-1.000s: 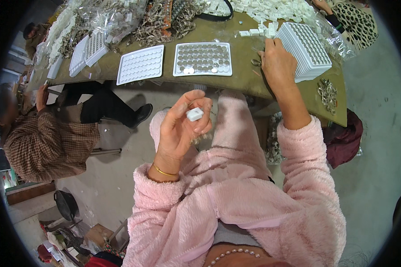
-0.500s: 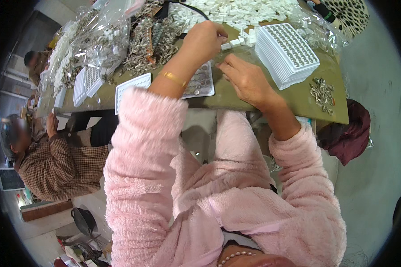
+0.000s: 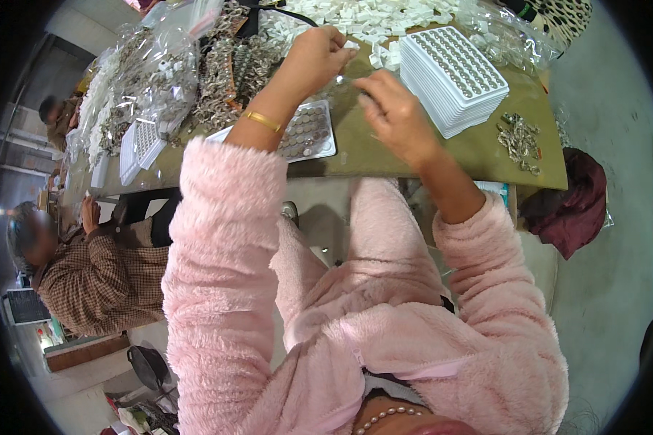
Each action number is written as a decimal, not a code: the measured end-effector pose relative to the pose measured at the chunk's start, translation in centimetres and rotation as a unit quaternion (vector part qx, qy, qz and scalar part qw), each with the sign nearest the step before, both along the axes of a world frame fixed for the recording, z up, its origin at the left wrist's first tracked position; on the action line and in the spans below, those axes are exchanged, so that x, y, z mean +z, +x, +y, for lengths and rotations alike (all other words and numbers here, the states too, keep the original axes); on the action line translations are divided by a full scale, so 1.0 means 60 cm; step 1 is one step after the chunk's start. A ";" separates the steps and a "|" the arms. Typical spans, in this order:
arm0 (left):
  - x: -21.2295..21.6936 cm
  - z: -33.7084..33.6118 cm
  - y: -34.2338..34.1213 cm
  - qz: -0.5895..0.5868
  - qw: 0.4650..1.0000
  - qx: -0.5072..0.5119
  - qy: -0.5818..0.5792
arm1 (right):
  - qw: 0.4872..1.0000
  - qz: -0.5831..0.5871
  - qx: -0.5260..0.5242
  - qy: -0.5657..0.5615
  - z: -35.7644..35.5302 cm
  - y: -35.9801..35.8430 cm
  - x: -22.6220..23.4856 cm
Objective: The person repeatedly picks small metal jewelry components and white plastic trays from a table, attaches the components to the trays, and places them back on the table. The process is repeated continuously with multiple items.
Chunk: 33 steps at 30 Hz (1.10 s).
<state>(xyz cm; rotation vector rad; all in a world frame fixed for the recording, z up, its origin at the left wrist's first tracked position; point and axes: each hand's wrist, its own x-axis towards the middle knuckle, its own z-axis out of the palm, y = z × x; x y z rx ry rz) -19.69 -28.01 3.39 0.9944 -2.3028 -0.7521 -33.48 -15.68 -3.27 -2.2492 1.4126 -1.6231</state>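
My left hand, a gold bracelet at its wrist, is above the table with thumb and fingers pinched at a small white plastic piece. To its right, my right hand has its fingers drawn together. A tiny shiny thing shows near its fingertips; whether it is held is unclear. Below my left hand lies a white tray with round metallic discs in rows, partly covered by my wrist. A stack of white trays, the top one filled with small round silver pieces, stands right of my right hand.
A heap of white plastic pieces covers the table's far side. Metal pieces are piled beside clear bags at left. Tilted white trays stand near the left edge. Silver pieces lie at right. A person sits at left.
Both hands have moved slightly left and away from me in the picture. A white piece now shows at my left fingertips. The whole table view has shifted slightly left and up.
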 end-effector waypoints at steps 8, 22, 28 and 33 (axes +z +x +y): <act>0.005 0.218 0.119 0.220 0.971 -0.001 0.094 | 0.864 -0.380 0.235 0.231 0.052 0.013 0.056; -0.082 0.372 0.171 0.392 0.874 0.137 -0.254 | 0.733 -0.494 0.356 0.303 0.138 0.164 0.071; -0.086 0.370 0.200 0.276 0.884 0.147 -0.349 | 0.662 -0.543 0.392 0.336 0.146 0.190 0.068; -0.094 0.368 0.205 0.253 0.874 0.139 -0.391 | 0.635 -0.571 0.392 0.341 0.156 0.194 0.067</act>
